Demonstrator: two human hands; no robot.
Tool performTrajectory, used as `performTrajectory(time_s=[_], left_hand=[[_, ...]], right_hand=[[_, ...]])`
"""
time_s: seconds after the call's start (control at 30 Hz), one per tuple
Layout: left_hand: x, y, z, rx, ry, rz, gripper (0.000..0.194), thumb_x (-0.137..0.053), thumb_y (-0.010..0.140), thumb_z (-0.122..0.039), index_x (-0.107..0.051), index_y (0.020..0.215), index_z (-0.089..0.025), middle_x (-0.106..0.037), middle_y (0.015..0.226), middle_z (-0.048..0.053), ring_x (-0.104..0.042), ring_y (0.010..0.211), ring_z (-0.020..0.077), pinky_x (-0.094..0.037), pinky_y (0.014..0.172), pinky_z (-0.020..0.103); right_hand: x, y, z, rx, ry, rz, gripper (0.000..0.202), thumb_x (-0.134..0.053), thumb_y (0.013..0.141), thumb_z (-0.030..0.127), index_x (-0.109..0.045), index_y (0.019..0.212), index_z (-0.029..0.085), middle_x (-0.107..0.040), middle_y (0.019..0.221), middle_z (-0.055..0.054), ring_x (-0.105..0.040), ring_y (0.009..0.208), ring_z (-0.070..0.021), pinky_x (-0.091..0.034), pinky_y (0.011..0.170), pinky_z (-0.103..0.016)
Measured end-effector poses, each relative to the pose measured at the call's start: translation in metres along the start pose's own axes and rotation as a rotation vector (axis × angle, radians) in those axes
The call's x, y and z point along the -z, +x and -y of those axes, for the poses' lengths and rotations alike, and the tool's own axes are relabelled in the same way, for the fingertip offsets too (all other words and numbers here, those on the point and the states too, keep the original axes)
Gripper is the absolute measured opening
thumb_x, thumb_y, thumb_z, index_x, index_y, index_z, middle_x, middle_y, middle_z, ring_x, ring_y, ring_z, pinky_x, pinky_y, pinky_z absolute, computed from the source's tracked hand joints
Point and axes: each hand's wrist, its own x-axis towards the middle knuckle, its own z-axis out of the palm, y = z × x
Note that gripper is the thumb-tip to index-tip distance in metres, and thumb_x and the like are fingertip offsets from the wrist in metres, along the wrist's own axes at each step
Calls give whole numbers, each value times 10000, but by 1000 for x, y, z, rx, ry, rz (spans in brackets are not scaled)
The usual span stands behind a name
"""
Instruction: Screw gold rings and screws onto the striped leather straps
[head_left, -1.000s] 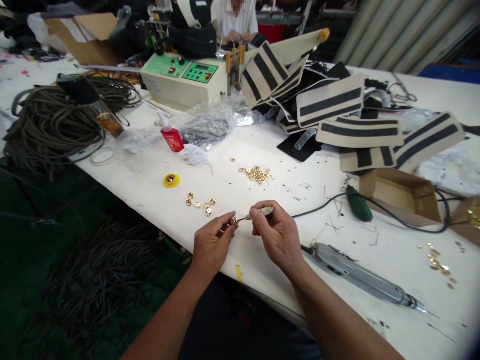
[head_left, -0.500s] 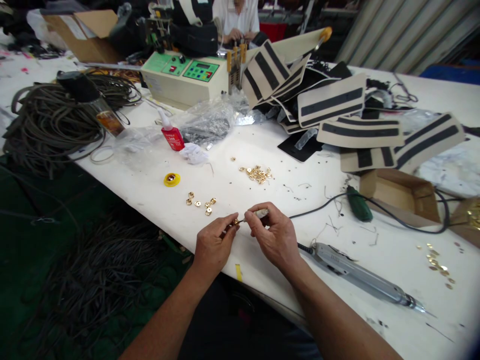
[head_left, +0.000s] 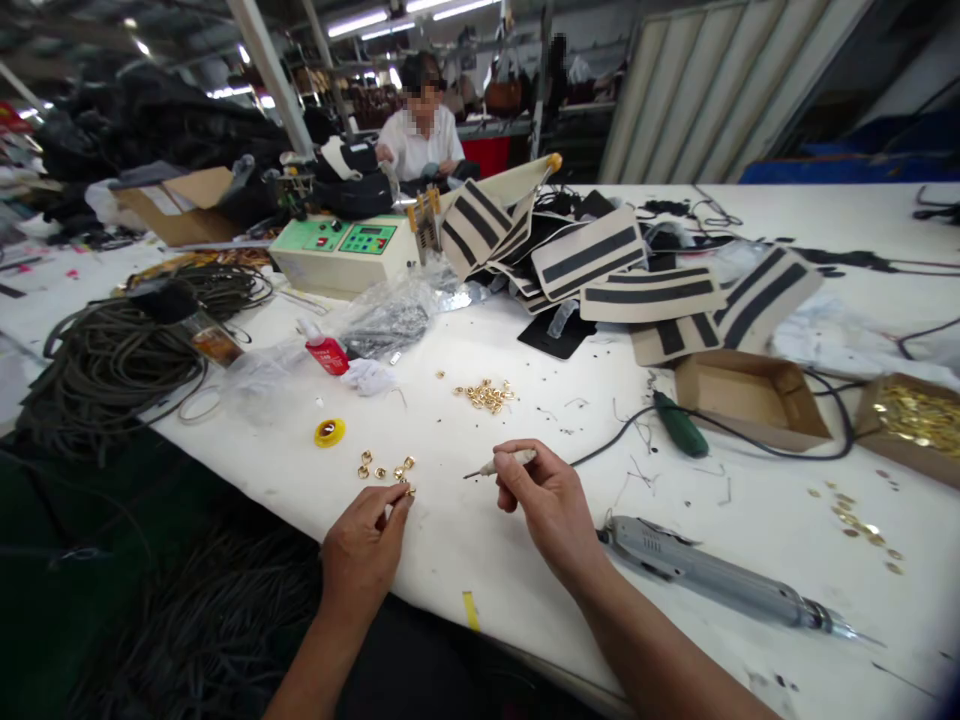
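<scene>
My left hand (head_left: 364, 545) is closed in a pinch, with a small gold metal fitting (head_left: 410, 492) at its fingertips, low over the table. Just beyond those fingers lies a loose group of gold fittings (head_left: 380, 473). My right hand (head_left: 544, 495) grips a slim tool with a pale handle (head_left: 487, 468); its narrow dark shaft points left, apart from the left hand. Farther back is a heap of smaller gold pieces (head_left: 487, 396). A yellow ring-shaped roll (head_left: 329, 432) sits left of the group.
A grey electric screwdriver (head_left: 720, 575) lies at right, near gold discs (head_left: 855, 520) and a cardboard tray (head_left: 750, 400). A green-handled tool (head_left: 679, 425), a cable and striped panels (head_left: 592, 255) are behind. A red bottle (head_left: 326, 352) stands at left. A person (head_left: 424, 135) sits across the table.
My hands have separated: the left went left to the group of gold fittings, and the tool's tip came away from the fitting. The view has tilted up.
</scene>
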Motion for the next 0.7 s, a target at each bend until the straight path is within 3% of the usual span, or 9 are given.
performTrajectory(time_s=[0.1, 0.17, 0.23, 0.3, 0.43, 0.57, 0.7], left_hand=[[4, 11, 9, -16, 159, 28, 235, -603, 968, -387, -774, 1058, -253, -757, 957, 20, -700, 823, 209, -533, 802, 327], [4, 18, 9, -22, 267, 22, 276, -614, 960, -362, -741, 1185, -264, -726, 913, 8, -697, 838, 213, -520, 769, 314], [1, 24, 2, -64, 323, -14, 366, -612, 961, -331, -679, 1312, -253, -706, 909, 8, -689, 832, 210, -508, 741, 303], [-6, 33, -12, -147, 315, -33, 354, -597, 974, -315, -674, 1312, -245, -707, 926, 17, -690, 840, 207, -505, 751, 297], [-38, 65, -52, -279, 251, 58, 247, -553, 1012, -318, -728, 1170, -245, -732, 1000, 46, -710, 909, 211, -511, 802, 292], [-84, 103, -82, -176, 336, 200, 282, -545, 1023, -360, -713, 1223, -252, -727, 1144, 51, -707, 984, 212, -501, 783, 299], [-115, 124, -91, -111, 384, 225, 273, -563, 1009, -401, -728, 1173, -259, -706, 1168, 60, -702, 982, 236, -485, 760, 322]], right_hand=[[6, 5, 0, -21, 40, -27, 289, -691, 946, 494, -706, 963, 206, -616, 600, 26, -537, 571, -142, -441, 598, -282], [10, 7, -1, -24, 52, -42, 297, -691, 946, 502, -712, 965, 206, -609, 587, 26, -526, 571, -143, -427, 595, -282], [13, 7, 0, -31, 78, -63, 297, -697, 941, 500, -715, 955, 204, -606, 581, 24, -520, 566, -142, -417, 591, -283], [15, 8, 2, -38, 133, -91, 298, -708, 932, 498, -717, 940, 201, -599, 587, 23, -516, 565, -141, -415, 590, -283], [22, 12, 7, -20, 300, -179, 290, -734, 909, 496, -709, 905, 207, -570, 626, 35, -494, 548, -125, -402, 560, -270], [31, 18, 11, -19, 417, -268, 289, -763, 883, 483, -690, 861, 204, -556, 647, 40, -470, 525, -102, -366, 523, -253], [37, 21, 12, -27, 472, -285, 290, -785, 859, 471, -699, 852, 195, -551, 647, 38, -469, 519, -95, -373, 520, -249]])
